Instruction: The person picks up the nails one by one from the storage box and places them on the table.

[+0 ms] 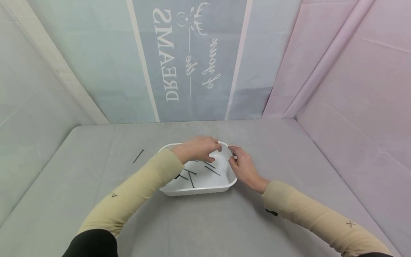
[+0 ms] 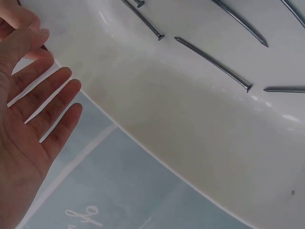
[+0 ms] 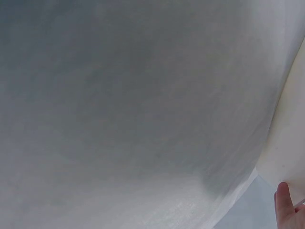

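Pale yellow sleeves (image 1: 136, 191) bearing small dark marks (image 1: 350, 223) meet black fabric (image 1: 93, 244).

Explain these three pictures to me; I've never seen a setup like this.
There is no machine here: a person works with two bare hands. The wide picture comes from a camera worn on the head, looking forward and down; the others come from cameras on the left and right wrists. On the grey surface sits a white tray with several nails in it; a loose nail lies outside, to its left. The left hand is over the tray's far side, with nothing visible in its fingers. The right hand is at the tray's right end; something small and dark shows near its fingertips, too little to tell what it is or whether it is held.
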Tool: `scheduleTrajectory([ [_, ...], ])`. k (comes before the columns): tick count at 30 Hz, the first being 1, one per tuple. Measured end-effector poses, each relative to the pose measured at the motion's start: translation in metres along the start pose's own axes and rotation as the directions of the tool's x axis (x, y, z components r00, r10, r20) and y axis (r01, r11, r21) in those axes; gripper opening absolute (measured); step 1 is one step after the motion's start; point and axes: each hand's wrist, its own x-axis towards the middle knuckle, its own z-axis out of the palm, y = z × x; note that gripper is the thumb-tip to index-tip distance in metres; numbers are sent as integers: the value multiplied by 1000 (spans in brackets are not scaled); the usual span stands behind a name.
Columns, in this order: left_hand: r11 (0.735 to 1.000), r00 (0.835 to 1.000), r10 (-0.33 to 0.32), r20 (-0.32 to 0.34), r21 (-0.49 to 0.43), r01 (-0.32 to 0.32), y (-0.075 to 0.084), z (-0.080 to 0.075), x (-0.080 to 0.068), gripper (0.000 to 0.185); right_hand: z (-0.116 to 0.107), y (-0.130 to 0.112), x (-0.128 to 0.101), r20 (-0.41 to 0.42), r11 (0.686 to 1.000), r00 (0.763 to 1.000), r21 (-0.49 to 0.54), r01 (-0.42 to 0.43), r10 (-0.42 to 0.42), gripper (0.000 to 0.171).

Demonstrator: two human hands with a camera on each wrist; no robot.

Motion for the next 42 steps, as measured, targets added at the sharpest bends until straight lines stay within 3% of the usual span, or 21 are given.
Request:
scheduleTrajectory([
  [17,995,994,-4,112,-97,15,3,20,9,33,0,1,0,13,1000,1000,-18,-9,9,37],
  [27,998,993,41,111,-58,-35,3,34,15,25,0,3,-1,10,1000,1000,-18,6,-6,37],
  [32,998,995,61,81,-34,-58,4,40,16,22,0,4,-2,5,1000,1000,-15,14,-14,37],
  [37,999,997,45,70,-11,-44,4,44,16,18,0,4,-2,-8,1000,1000,-1,26,-26,37],
  [42,1000,994,9,108,-17,-7,7,43,18,17,-2,3,-2,-1,1000,1000,8,19,-19,37],
])
